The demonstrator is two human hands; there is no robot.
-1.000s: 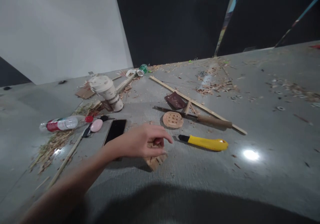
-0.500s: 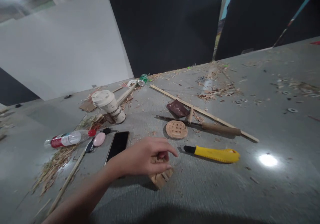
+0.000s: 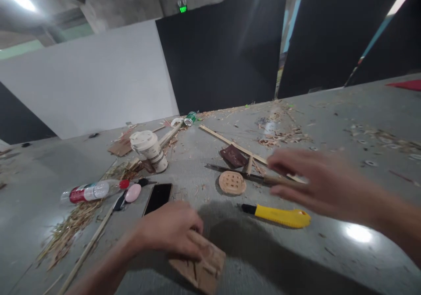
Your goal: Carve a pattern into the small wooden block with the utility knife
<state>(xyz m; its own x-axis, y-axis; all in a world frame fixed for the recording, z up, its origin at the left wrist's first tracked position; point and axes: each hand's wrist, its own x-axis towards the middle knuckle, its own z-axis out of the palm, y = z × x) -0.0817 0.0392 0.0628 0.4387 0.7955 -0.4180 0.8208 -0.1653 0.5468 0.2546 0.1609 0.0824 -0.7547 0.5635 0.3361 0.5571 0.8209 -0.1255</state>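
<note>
Slotted light-brown wooden block at near edge of view, on the grey floor; my left hand grips it, fingers curled over its upper side. My right hand, blurred, fingers parted, over the brown-handled dark metal tool; contact, cannot tell. Yellow plastic utility knife just nearer me. Round pale wooden disc with square holes beside the tool. Black rectangular phone beyond my left hand.
</note>
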